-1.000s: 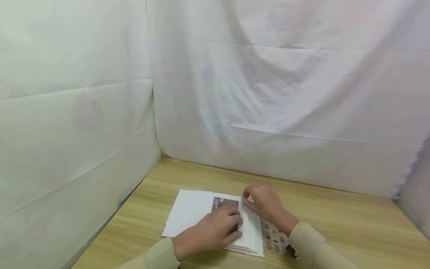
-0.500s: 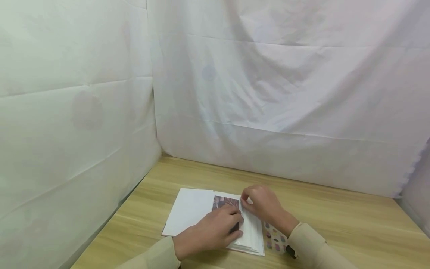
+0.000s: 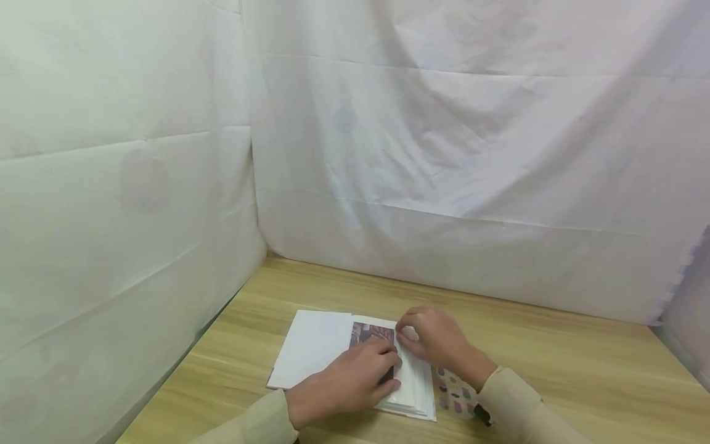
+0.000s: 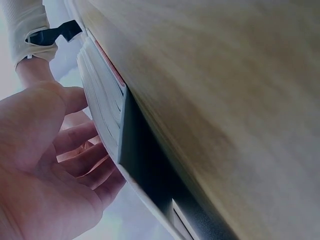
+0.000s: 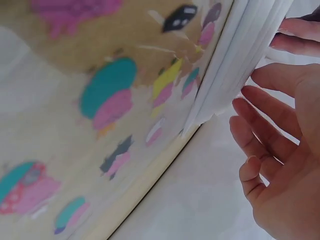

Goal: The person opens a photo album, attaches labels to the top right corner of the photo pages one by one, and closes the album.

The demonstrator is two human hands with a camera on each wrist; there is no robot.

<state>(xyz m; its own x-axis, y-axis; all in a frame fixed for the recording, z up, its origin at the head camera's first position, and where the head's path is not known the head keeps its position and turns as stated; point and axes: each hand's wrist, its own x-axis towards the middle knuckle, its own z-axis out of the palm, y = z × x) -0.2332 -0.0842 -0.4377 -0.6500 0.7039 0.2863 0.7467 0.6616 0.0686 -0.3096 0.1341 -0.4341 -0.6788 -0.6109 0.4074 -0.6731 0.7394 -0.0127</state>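
An open photo album (image 3: 317, 345) with a white inside cover lies on the table. On its right-hand stack of pages is a dark printed photo (image 3: 363, 332), partly covered by my left hand (image 3: 357, 376). That hand rests on the photo with its fingers loosely bent; in the left wrist view its fingers reach over the album's pages (image 4: 100, 92). My right hand (image 3: 438, 336) pinches the upper edge of the album page beside the photo's top right corner, thumb and forefinger making a ring. From the right wrist, those fingertips sit right at the page edges (image 5: 232, 65).
A clear sheet of colourful stickers (image 3: 455, 394) lies on the wooden table (image 3: 582, 370) right of the album, partly under my right forearm. White cloth (image 3: 471, 154) hangs behind the table, and another white cloth wall (image 3: 127, 203) stands along the left.
My right fingertips have shifted slightly left along the page's top edge, closer to the photo's corner. My left hand stays in place on the photo.
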